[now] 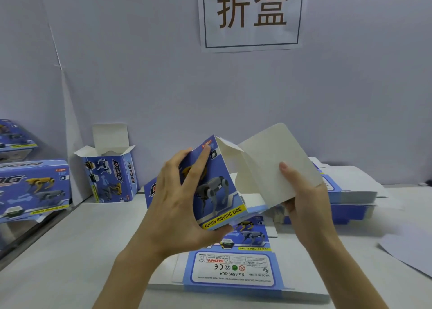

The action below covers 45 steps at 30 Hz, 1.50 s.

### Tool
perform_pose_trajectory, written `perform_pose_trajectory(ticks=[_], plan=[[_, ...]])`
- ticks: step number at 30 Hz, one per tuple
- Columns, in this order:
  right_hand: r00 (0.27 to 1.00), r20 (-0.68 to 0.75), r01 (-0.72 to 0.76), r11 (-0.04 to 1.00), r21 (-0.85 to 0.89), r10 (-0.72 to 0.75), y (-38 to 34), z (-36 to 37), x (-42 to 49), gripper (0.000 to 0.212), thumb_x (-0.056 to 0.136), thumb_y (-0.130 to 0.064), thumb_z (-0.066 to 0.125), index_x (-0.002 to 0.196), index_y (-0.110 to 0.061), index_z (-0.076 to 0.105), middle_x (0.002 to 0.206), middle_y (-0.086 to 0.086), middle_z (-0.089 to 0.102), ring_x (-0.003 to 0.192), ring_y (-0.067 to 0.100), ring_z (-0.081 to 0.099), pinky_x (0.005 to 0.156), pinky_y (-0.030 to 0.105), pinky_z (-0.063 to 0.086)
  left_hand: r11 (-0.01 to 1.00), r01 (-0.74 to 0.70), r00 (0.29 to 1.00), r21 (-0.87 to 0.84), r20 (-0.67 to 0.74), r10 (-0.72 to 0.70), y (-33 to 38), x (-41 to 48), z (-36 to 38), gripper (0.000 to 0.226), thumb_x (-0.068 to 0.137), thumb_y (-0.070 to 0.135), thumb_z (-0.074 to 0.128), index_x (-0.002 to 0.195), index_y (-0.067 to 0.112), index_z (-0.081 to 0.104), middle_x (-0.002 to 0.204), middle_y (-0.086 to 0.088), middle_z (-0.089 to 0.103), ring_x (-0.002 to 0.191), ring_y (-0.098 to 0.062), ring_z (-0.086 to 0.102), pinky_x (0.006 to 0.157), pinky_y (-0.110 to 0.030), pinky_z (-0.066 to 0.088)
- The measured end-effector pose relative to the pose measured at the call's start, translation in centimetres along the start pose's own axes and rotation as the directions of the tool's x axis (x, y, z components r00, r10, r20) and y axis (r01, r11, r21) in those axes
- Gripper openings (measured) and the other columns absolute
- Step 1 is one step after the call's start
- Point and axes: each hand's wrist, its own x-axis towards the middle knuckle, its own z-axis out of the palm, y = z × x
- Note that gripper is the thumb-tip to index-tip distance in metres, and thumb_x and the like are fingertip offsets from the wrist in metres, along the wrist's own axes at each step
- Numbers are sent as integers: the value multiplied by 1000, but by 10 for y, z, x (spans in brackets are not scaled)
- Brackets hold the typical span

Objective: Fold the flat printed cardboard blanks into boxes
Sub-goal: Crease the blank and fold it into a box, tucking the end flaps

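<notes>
While my left hand [173,205] grips the blue side of the box [217,191], my right hand [306,201] pinches its white flap [264,168], which sticks up on the right.

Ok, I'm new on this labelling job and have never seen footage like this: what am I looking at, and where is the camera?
There is no machine here: it is one picture from a wide-angle camera worn on a person's head, looking forward and down at their two bare hands. The left hand grips the printed side of a half-folded box, and the right hand pinches its plain white flap. Under them, on the pale table, lies a flat blank; a stack of blanks sits to the right. At the back left stands a folded box with its top flaps open, and more boxes lie at the far left. A paper sign hangs on the wall.
</notes>
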Motion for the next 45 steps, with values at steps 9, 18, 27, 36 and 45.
perform_pose_trajectory(ticks=[9,18,27,36,45], plan=[[835,158,547,768,-333,-526,4,-5,-2,40,94,-5,54,120,-35,59,102,-33,66,88,-12,59,72,4,43,1000,-23,1000,17,-5,23,4,1,-2,119,55,76,65,152,39,7,144,2,20,131,-15,33,104,-21,26],[973,215,85,996,28,-89,-7,-9,7,32,84,-52,49,102,-41,73,98,-10,73,81,3,68,60,22,56,985,-45,999,167,-13,48,8,2,7,115,55,64,75,149,21,24,140,-14,28,131,-36,33,101,-64,38],[924,333,-274,931,240,186,-11,-7,8,37,81,-45,50,84,-23,80,97,2,75,87,18,72,74,35,58,981,-84,994,176,-51,94,5,4,5,115,54,62,77,147,19,24,142,-11,23,132,-30,28,98,-66,39],[974,180,-195,916,351,139,-17,-17,16,21,83,-21,58,73,-17,76,76,-3,74,72,7,71,57,22,56,984,-89,993,152,-69,100,3,3,1,117,54,63,78,148,23,21,143,-10,21,134,-37,30,99,-65,39],[916,317,-282,956,79,244,-4,-17,9,23,75,-23,70,94,-37,73,93,-8,67,83,-4,64,71,20,54,990,-72,996,117,-47,78,5,2,6,117,55,62,78,148,24,19,141,-5,22,131,-34,32,97,-63,43]])
